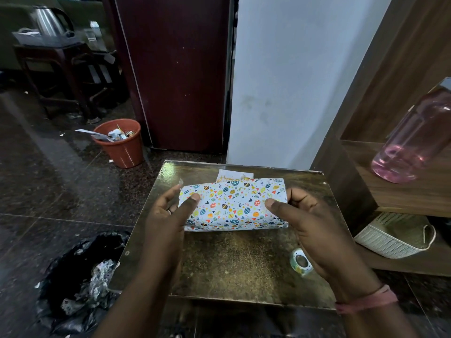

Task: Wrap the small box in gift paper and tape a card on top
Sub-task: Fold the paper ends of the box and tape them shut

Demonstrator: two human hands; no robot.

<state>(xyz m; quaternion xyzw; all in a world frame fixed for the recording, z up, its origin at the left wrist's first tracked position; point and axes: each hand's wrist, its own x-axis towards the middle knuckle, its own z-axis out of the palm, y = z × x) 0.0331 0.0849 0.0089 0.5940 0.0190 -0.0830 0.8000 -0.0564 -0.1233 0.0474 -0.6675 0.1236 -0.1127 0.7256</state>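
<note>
The small box (234, 206) lies on the low table (231, 269), covered in white gift paper printed with coloured eggs and hearts. My left hand (168, 215) holds its left end, thumb pressing on the top face. A small piece of clear tape (180, 181) sticks up from a left fingertip. My right hand (307, 220) grips the right end, thumb on top and fingers curled round the side. A white card (229, 177) with gold lettering lies just behind the box, mostly hidden. A patterned tape roll (300, 261) sits on the table under my right wrist.
A black rubbish bag (80, 276) lies on the floor left of the table. An orange bin (120, 142) stands further back. To the right are a wooden shelf with a pink bottle (415, 140) and a white woven basket (393, 235) below it.
</note>
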